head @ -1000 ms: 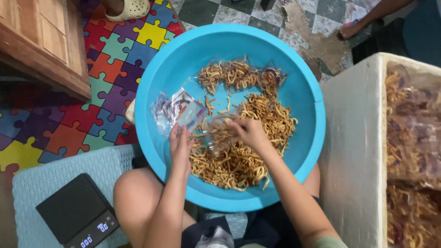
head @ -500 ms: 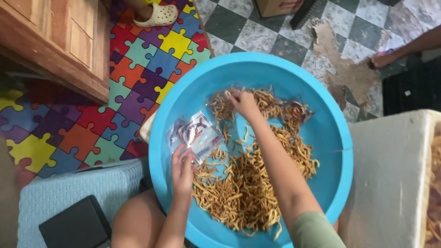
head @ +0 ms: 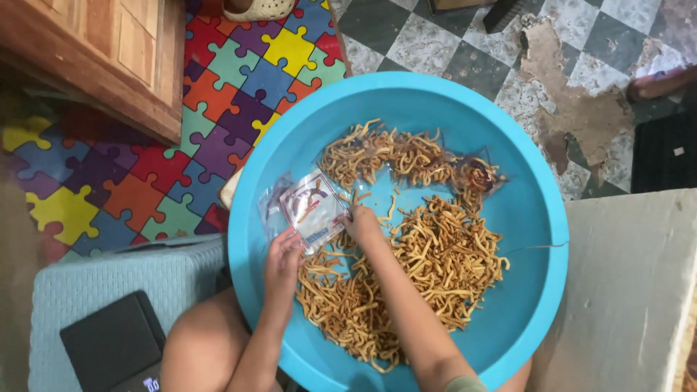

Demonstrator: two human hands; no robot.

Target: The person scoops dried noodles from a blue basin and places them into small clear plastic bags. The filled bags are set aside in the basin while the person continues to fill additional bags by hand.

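1. Half a second ago the right hand (head: 363, 221) was stretched to the far side of the blue plastic basin (head: 537, 218), among the fried snack sticks (head: 443, 254) there; now it is drawn back to the middle and sits at the mouth of the small clear plastic bag (head: 312, 210).
2. The left hand (head: 282, 254) has stayed at the bag's near edge throughout, fingers closed on the plastic and holding it up off the basin's wall.
3. The right hand's fingers are bunched together at the bag's opening; whether they pinch sticks cannot be told, since the hand's back hides the fingertips.
4. Judged from this, a portion of sticks is being carried to the bag, so filling is under way; the bag looks nearly empty, showing mostly its printed label.
5. The bag lies inside the basin on its left side, beside a second clear bag (head: 270, 210) behind it.
6. A black digital scale (head: 112, 345) rests on the light blue mat (head: 145, 276) near the person's knee, untouched.
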